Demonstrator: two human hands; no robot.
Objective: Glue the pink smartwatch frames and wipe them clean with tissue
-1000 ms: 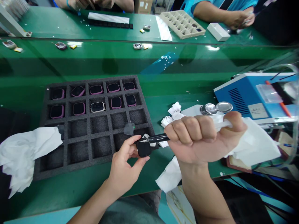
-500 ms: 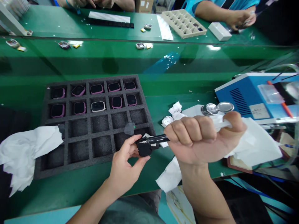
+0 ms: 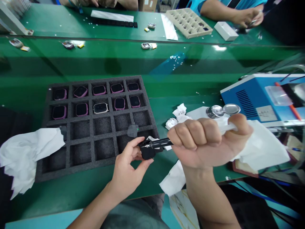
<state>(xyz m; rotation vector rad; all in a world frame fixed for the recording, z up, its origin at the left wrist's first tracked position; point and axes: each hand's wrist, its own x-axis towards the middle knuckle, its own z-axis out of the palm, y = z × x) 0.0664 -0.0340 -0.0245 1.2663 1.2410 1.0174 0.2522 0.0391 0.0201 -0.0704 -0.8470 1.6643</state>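
My left hand [image 3: 130, 170] pinches a small black squarish watch-sized case [image 3: 147, 152] between thumb and fingers, in front of the foam tray's near right corner. My right hand [image 3: 205, 140] is wrapped round a black syringe [image 3: 161, 142], with the thumb at the end of its whitish plunger [image 3: 227, 128]. Its thin metal tip points left and meets the upper edge of the case; whether it touches is too small to tell. Right beside my left fingers, a small clear flap [image 3: 132, 130] lies over the tray.
The dark foam tray [image 3: 91, 160] holds several purple-framed watches and one light-framed watch [image 3: 100, 108]. White wipes [image 3: 33, 156] lie at left, more paper [image 3: 175, 179] near my right wrist. A round metal tin [image 3: 214, 111] and blue machine [image 3: 243, 95] stand right. Co-workers' hands [image 3: 252, 19] work opposite.
Both hands keep the same grip and pose, with the syringe tip still at the black case. The whole view has shifted very slightly.
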